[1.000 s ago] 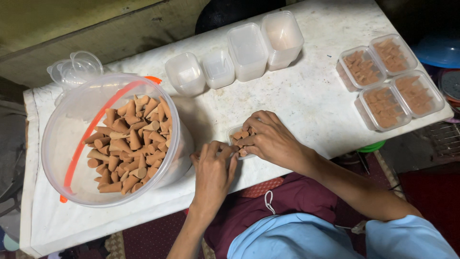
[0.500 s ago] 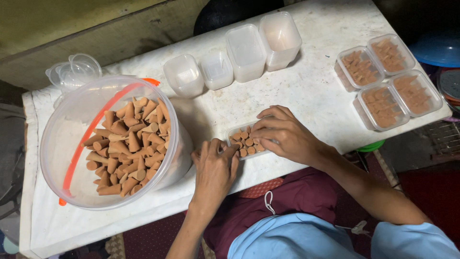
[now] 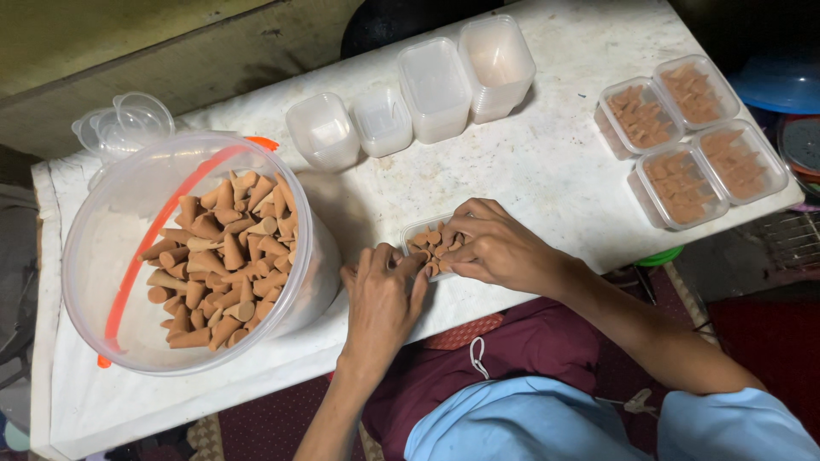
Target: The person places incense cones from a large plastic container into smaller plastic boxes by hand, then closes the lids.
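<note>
A small clear plastic box (image 3: 416, 229) with several brown cones in it lies on the white table (image 3: 547, 171) near the front edge. My right hand (image 3: 498, 250) covers the box's right part, fingertips pinching a brown cone (image 3: 446, 248) among the others. My left hand (image 3: 382, 301) rests on the table at the box's left end, fingertips touching its side. To the left stands a large clear bucket (image 3: 111, 248) with a red handle, holding many brown cones (image 3: 226, 256).
Empty clear boxes (image 3: 438, 77) stand in stacks along the back of the table. Filled, lidded boxes of cones (image 3: 690, 128) sit at the right edge. Clear lids (image 3: 124, 126) lie behind the bucket. A blue bowl (image 3: 781, 81) is off the table to the right.
My right hand drew back to the right half a second ago, uncovering the cones, and has now moved in over the box again. The left hand barely shifted.
</note>
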